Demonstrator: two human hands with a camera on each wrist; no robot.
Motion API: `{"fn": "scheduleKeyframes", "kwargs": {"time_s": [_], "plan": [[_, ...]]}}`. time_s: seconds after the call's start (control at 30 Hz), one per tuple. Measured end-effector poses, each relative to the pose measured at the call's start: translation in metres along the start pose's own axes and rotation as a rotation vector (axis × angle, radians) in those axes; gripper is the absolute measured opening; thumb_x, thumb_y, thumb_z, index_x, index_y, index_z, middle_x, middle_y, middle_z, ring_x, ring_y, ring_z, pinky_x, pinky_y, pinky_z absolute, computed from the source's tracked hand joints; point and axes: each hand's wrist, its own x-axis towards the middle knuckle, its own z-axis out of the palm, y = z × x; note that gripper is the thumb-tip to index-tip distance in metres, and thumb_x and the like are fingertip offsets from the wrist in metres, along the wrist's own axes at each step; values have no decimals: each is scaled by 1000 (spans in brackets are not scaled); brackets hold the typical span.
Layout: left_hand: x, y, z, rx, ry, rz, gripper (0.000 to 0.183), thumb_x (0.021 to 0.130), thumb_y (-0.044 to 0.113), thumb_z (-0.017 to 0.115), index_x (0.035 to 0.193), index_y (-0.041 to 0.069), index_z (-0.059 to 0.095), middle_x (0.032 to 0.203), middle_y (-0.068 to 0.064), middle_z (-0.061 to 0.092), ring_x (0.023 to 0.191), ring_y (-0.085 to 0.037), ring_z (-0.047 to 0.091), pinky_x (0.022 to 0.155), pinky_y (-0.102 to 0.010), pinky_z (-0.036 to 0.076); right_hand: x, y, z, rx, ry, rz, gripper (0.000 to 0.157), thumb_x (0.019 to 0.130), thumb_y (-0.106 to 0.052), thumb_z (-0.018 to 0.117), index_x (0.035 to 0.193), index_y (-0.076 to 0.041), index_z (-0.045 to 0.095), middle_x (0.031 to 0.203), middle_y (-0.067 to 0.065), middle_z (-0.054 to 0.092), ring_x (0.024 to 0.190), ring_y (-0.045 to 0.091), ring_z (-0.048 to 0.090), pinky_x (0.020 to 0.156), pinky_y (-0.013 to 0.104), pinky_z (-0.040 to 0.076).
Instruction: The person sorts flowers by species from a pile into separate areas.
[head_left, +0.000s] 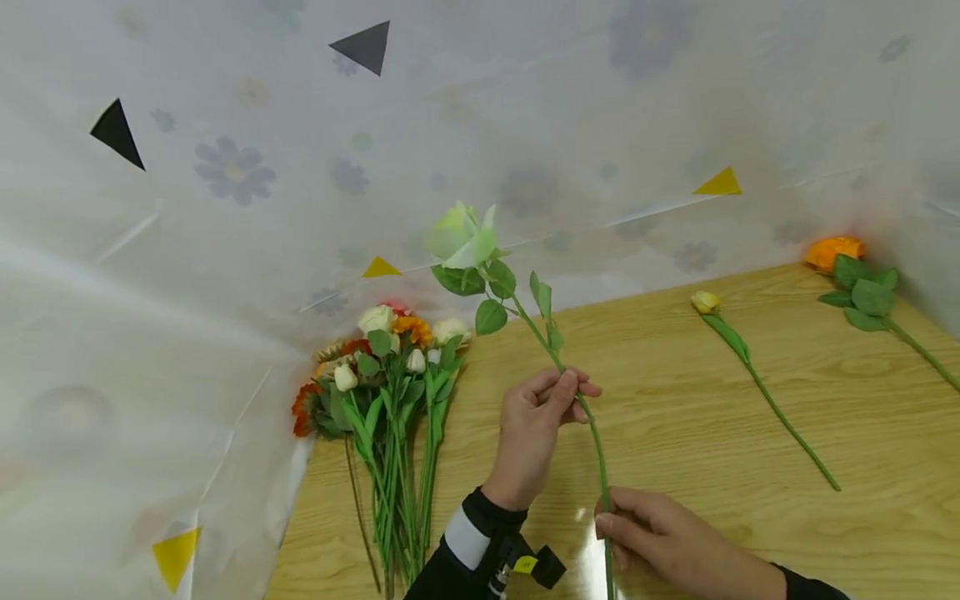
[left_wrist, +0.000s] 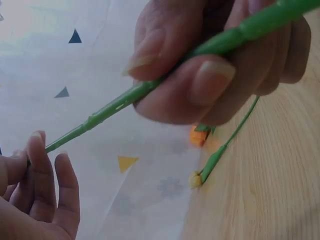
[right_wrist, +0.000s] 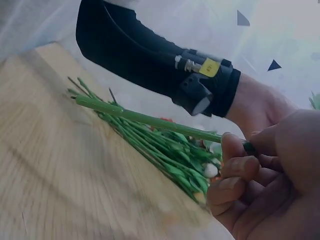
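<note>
A pale green-white rose (head_left: 461, 237) on a long green stem (head_left: 598, 446) is held up over the table, leaves under its bloom. Higher on that stem, my left hand (head_left: 528, 437) pinches it between thumb and fingers. Lower down, my right hand (head_left: 671, 533) pinches the same stem near its bottom part. In the left wrist view the right hand (left_wrist: 215, 65) looms close to the camera, while the left hand (left_wrist: 40, 195) grips farther along. The right wrist view has the cut end of the stem (right_wrist: 100, 105) sticking out past the right hand (right_wrist: 270, 185).
A bunch of mixed artificial flowers (head_left: 393, 400) lies on the left of the wooden table (head_left: 675, 417). To the right lie a yellow tulip (head_left: 780, 408) and an orange flower (head_left: 834, 252) with leaves. A pale flower-patterned sheet (head_left: 525, 100) hangs behind and at the sides.
</note>
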Motion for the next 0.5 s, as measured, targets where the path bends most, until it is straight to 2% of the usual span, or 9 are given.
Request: {"fn": "scheduleKeyframes", "kwargs": {"time_s": [0.1,0.27,0.37,0.43,0.5], "plan": [[0,-1,-2,52,-42,-11,32,103,31,55,124,10,65,117,-11,71,82,-10,66,80,-30,58,-9,1,-13,-87,46,-12,26,109,-7,35,92,1,53,68,22,51,46,3,39,40,22,38],[-10,-8,-15,142,-114,-144,35,102,35,56,136,27,58,129,-2,67,99,-17,67,83,-35,58,-39,3,-60,-287,164,-21,27,108,-1,32,89,-3,51,64,14,51,42,15,40,39,25,38],[-18,-16,-33,204,-84,-228,36,100,40,58,135,31,59,128,1,68,102,-22,67,85,-40,57,-69,0,-95,-449,298,83,27,109,-6,32,90,-2,51,64,8,50,44,17,42,40,27,40],[-26,-22,-50,263,-38,-269,37,99,43,59,134,31,60,125,1,69,102,-24,67,84,-41,56,-92,-1,-118,-563,402,190,29,110,-10,31,92,0,51,65,5,50,45,17,42,41,27,39],[-34,-26,-67,320,17,-303,38,99,44,60,133,29,60,123,0,70,99,-23,67,82,-40,56,-118,2,-142,-643,518,259,31,110,-13,32,91,1,52,64,2,48,43,16,40,39,28,37]]}}
